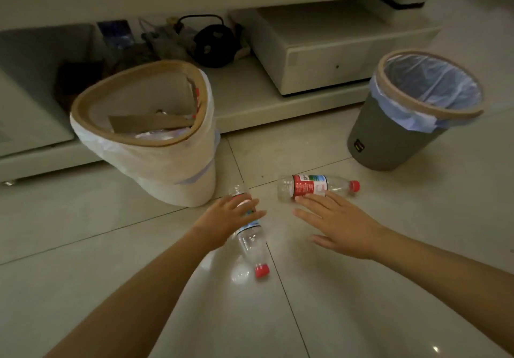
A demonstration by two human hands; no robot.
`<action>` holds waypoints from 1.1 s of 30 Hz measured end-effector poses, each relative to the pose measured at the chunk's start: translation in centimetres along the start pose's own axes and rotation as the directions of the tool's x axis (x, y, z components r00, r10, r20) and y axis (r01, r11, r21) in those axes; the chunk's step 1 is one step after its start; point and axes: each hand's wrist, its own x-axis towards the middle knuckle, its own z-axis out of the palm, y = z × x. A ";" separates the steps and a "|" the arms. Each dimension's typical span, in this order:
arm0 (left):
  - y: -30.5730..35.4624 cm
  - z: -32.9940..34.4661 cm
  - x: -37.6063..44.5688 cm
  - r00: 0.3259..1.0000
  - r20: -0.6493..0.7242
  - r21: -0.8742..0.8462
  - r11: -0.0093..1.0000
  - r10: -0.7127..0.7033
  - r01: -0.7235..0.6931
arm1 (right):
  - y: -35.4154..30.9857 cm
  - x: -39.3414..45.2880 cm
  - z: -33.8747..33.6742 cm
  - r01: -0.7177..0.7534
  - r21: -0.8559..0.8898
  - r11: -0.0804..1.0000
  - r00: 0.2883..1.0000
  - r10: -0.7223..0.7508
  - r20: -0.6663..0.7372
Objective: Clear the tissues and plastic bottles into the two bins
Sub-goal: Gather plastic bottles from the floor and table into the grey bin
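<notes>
Where fingers [311,200] reach, bottle [311,185] beside.

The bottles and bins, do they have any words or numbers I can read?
Nothing can be read.
Bottle by the right hand: red and white label with print, too blurred.
Bottle under the left hand: label mostly covered, unreadable.
Grey bin: small dark tag, too small to read.
White bin: no text visible.

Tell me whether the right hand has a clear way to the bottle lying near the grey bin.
Probably yes: the right hand is open, its fingertips already at the bottle, and nothing lies between them.
</notes>
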 end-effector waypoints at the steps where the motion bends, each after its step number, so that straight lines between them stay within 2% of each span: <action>1: 0.4 0.4 0.6 0.997 0.054 0.035 0.998 0.046 -0.048 | 0.3 -0.5 0.5 -0.004 0.004 1.000 1.000 0.004 -0.013; 3: 0.9 0.6 2.3 0.990 0.086 0.108 0.987 0.110 -0.119 | 1.4 -0.9 1.8 -0.013 0.011 1.000 1.000 0.014 -0.022; 6: 1.1 1.7 4.2 0.993 0.018 0.027 0.992 0.120 -0.120 | 3.2 -0.9 4.1 -0.083 0.055 0.995 0.996 0.084 -0.005; 8: 1.3 1.6 4.3 1.000 0.012 -0.117 0.993 0.008 -0.006 | 4.1 -0.5 5.1 -0.144 0.094 0.985 0.990 0.144 0.009; 11: 1.5 1.3 3.8 0.955 0.163 -0.340 0.895 -0.247 0.289 | 5.5 1.4 5.9 -0.188 0.108 0.976 0.980 0.179 0.085; 13: 1.4 0.7 3.8 0.891 0.200 -0.491 0.745 -0.408 0.451 | 6.7 3.3 6.3 -0.202 0.127 0.971 0.976 0.188 0.114; 15: 0.7 0.3 3.7 0.825 0.236 -0.678 0.521 -0.513 0.518 | 7.7 5.4 6.6 -0.229 0.148 0.962 0.966 0.205 0.160; 17: 0.0 0.2 3.8 0.777 0.307 -0.824 0.255 -0.549 0.506 | 8.4 7.1 7.0 -0.258 0.185 0.948 0.950 0.215 0.227; 19: -0.5 0.1 4.0 0.742 0.368 -0.891 0.015 -0.560 0.453 | 8.5 8.2 7.4 -0.263 0.292 0.919 0.946 0.187 0.263; 21: -0.9 0.0 4.6 0.722 0.399 -0.907 -0.126 -0.566 0.403 | 8.3 8.4 7.7 -0.256 0.514 0.819 0.961 0.156 0.230; 23: -1.2 -0.2 5.1 0.713 0.417 -0.903 -0.166 -0.564 0.397 | 7.9 7.5 7.7 -0.241 0.703 0.669 0.970 0.159 0.181; 25: -1.0 -0.5 5.8 0.711 0.432 -0.896 -0.171 -0.554 0.411 | 7.5 5.9 8.2 -0.215 0.759 0.614 0.961 0.269 0.054; 27: -0.4 -1.1 6.7 0.711 0.442 -0.890 -0.174 -0.546 0.421 | 6.7 4.0 8.8 -0.272 0.740 0.615 0.867 0.491 -0.089; 28: 0.0 -1.5 7.2 0.714 0.445 -0.889 -0.167 -0.541 0.427 | 5.9 3.1 9.2 -0.341 0.753 0.563 0.796 0.599 -0.087; 29: 0.5 -2.0 7.6 0.721 0.441 -0.890 -0.158 -0.535 0.427 | 5.1 2.3 9.5 -0.420 0.776 0.470 0.738 0.675 -0.009; 31: 1.4 -2.8 8.4 0.732 0.440 -0.889 -0.136 -0.519 0.437 | 3.3 1.2 10.2 -0.552 0.799 0.238 0.666 0.702 0.252; 32: 1.8 -3.2 8.7 0.734 0.446 -0.885 -0.127 -0.512 0.449 | 2.6 0.8 10.6 -0.591 0.787 0.179 0.656 0.674 0.340; 33: 2.2 -3.5 8.9 0.737 0.449 -0.882 -0.121 -0.505 0.455 | 2.2 0.6 10.9 -0.616 0.769 0.170 0.661 0.643 0.388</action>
